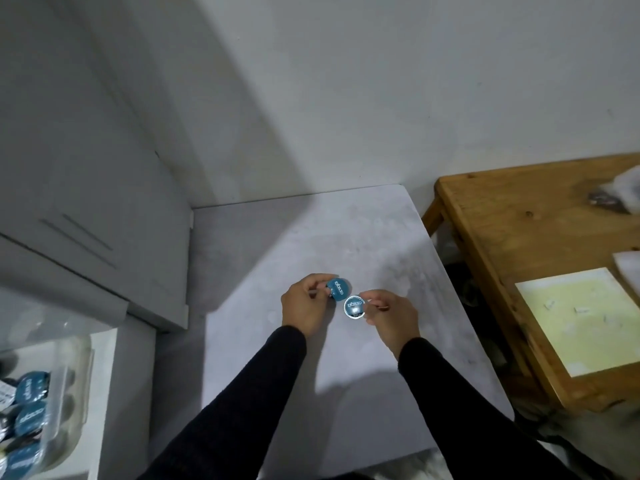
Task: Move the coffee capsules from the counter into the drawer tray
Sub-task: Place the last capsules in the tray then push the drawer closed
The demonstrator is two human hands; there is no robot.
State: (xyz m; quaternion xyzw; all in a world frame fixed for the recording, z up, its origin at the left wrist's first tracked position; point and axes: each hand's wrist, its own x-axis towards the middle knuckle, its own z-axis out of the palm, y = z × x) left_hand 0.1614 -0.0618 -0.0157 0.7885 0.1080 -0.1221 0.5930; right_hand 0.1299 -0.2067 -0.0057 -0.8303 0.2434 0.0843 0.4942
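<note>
Over the counter [311, 237]: my left hand [304, 306] pinches one capsule [338, 289], right hand [391, 320] another [354, 307]. Carry both level, left to the tray [74, 386], apparently part filled.

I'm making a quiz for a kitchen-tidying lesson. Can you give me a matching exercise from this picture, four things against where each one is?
Things:
1. left hand
2. right hand
3. clear tray
4. yellow sheet

Places:
A. on the wooden table, far right
B. lower left, with blue-lidded capsules already in it
C. over the grey counter, holding the tilted blue capsule
D. over the counter, pinching the capsule with the silvery rim

Pairs: 1-C, 2-D, 3-B, 4-A
</note>
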